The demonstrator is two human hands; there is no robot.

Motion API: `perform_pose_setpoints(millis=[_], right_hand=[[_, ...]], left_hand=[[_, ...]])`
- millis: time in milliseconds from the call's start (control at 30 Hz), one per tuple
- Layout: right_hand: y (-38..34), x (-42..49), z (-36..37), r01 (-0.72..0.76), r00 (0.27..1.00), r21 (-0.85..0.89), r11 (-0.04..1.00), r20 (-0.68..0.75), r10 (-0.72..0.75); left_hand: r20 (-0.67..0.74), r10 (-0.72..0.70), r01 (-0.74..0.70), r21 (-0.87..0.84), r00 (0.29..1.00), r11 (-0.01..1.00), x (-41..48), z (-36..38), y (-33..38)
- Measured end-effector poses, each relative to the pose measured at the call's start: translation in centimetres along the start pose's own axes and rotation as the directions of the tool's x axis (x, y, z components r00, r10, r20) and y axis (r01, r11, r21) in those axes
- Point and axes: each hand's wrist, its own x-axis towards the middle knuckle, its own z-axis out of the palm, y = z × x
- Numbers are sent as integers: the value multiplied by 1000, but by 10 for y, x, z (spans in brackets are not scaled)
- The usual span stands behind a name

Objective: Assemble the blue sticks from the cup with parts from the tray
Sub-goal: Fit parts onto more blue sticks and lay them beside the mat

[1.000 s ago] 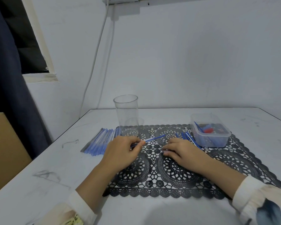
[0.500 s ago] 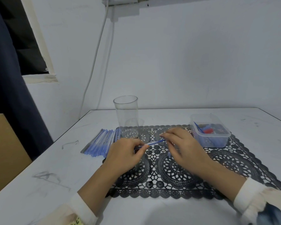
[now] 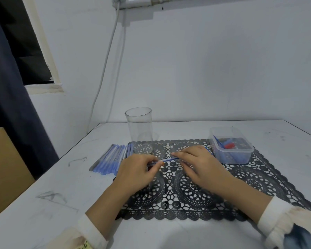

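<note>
The left hand (image 3: 135, 174) pinches 1 end of a blue stick (image 3: 167, 160) and the right hand (image 3: 200, 165) pinches the other, over the lace mat (image 3: 187, 200). A row of sticks (image 3: 111, 159) lies to the left, the cup (image 3: 139, 128) stands behind, and the tray (image 3: 231, 155) sits to the right on the counter (image 3: 43, 212).
</note>
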Motion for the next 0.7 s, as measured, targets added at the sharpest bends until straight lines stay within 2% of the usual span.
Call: perform_pose_setpoints(millis=[200, 467, 567, 700], right_hand=[[9, 4, -10, 7, 1000, -124, 992, -29, -11], [17, 8, -18, 13, 997, -192, 981, 80, 3], [25, 10, -22, 45, 989, -294, 955, 148, -1], [36, 11, -28, 12, 989, -390, 921, 139, 45]], left_hand=[[8, -3, 3, -2, 1000, 1000, 1, 1, -1], [13, 0, 0, -17, 1000, 1000, 0, 1, -1], [10, 6, -6, -18, 1000, 1000, 0, 0, -1], [15, 12, -11, -8, 1000, 1000, 0, 1, -1]])
